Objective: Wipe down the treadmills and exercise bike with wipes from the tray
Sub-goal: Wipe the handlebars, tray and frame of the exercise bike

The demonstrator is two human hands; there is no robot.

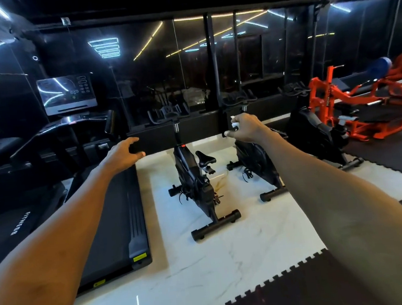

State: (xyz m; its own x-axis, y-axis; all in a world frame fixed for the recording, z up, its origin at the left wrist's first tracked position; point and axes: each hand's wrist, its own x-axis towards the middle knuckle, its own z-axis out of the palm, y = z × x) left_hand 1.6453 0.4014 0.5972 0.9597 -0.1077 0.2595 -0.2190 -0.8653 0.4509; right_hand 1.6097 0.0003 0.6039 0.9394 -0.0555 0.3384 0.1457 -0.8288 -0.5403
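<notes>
While the right hand (245, 129) pinches a small white wipe (234, 123) and the left hand (123, 153) spreads empty, the black exercise bike (197, 185) stands down-left of the wipe.

Both bare arms stretch forward from the bottom corners of the view and converge slightly, the left arm (62, 231) and the right arm (349, 201) held at about the same height. The left hand (123, 152) is palm down, its fingers loosely curved and the thumb spread away from them, gripping nothing. The right hand (245, 128) shows its back to the camera with the fingers curled in, pinching a small white scrap, probably a wipe (234, 123), that peeks out past the fingers in the dim light.
</notes>
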